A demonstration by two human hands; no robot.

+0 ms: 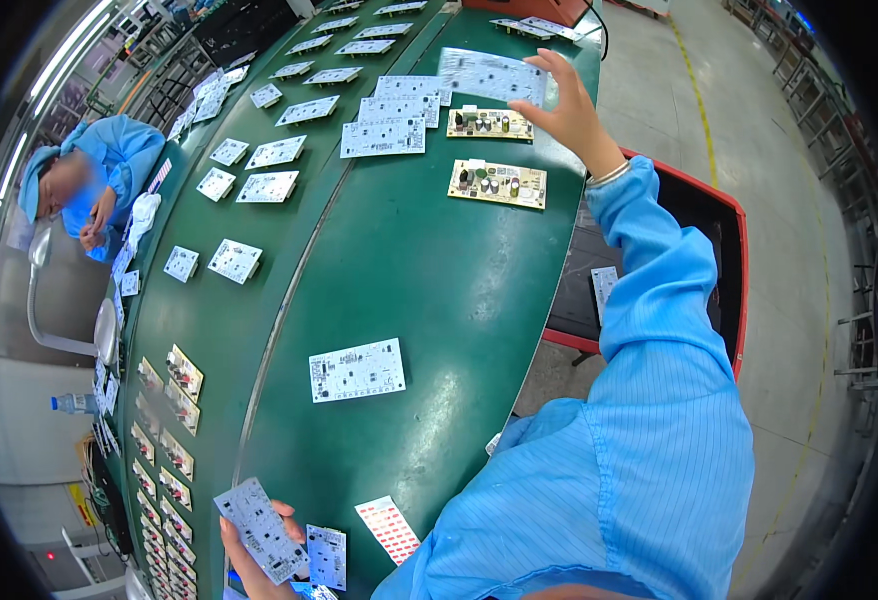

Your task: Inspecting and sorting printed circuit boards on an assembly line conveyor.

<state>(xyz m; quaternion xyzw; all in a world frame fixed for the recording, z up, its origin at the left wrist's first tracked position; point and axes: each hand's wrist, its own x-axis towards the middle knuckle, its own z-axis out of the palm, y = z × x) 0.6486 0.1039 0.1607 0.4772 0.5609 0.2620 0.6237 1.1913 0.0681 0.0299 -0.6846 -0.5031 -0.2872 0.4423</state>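
Note:
My right hand [566,105] is raised at the far end of the green bench, thumb and fingers closed on the edge of a white circuit board [492,76]. Below that board lie two boards with components facing up, one nearer [497,185] and one farther [490,124]. Low at the left, my left hand [284,520] grips another white circuit board [261,530] by its edges. Beside it rests a smaller white board [327,557]. A single white board [357,370] lies flat mid-bench, and a sheet of red labels [388,530] sits near my body.
Overlapping white boards [383,138] lie left of my right hand. Several boards [236,260] stand in rows on the left green strip. Right of the bench is a red-rimmed black bin [724,280] with a board inside. A co-worker in blue [124,165] sits across.

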